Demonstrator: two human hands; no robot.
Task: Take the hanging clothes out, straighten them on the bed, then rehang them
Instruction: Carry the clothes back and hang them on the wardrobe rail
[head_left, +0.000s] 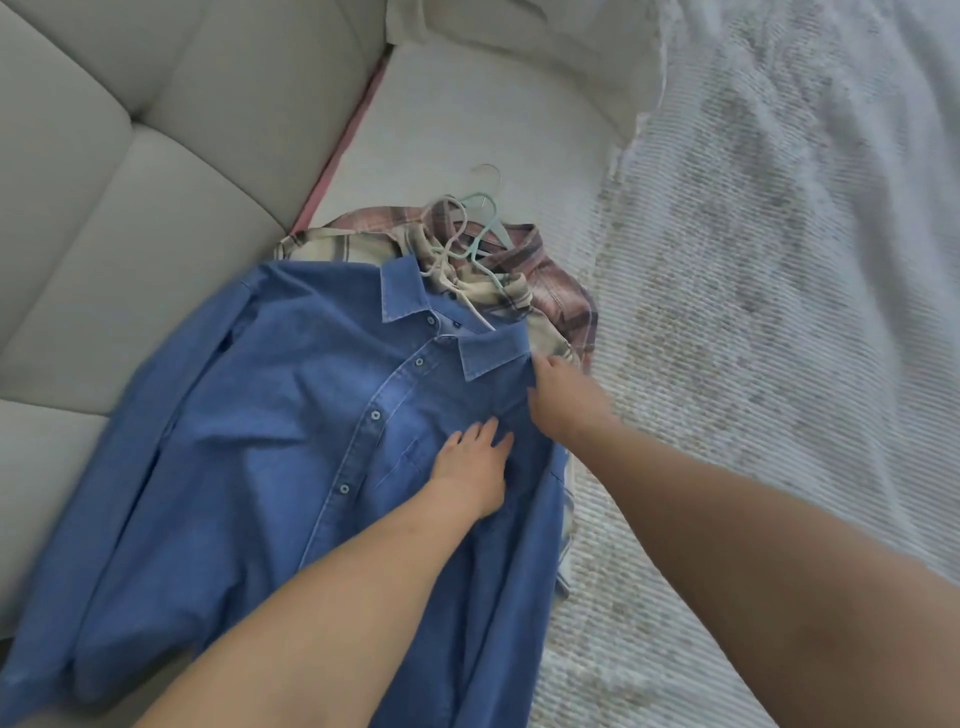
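Blue denim button-up shirt (291, 441), centre-left on the bed, hem cut off below. Left hand (470, 467) flat, fingers spread on its chest; right hand (558, 397) at shoulder seam, fingertips hidden, grip unclear. Plaid shirt (550, 291) and hangers (480, 228) partly covered above.

Padded grey headboard (104, 208), white blanket (805, 260)

A: Blue shirt (270, 426)?
B: Matt denim-like cloth, plastic buttons.
A: Plaid shirt (550, 296)?
B: Soft woven cloth.
A: Hangers (480, 234)?
B: Smooth plastic.
A: Bedspread (753, 312)?
B: Ribbed, rough cloth.
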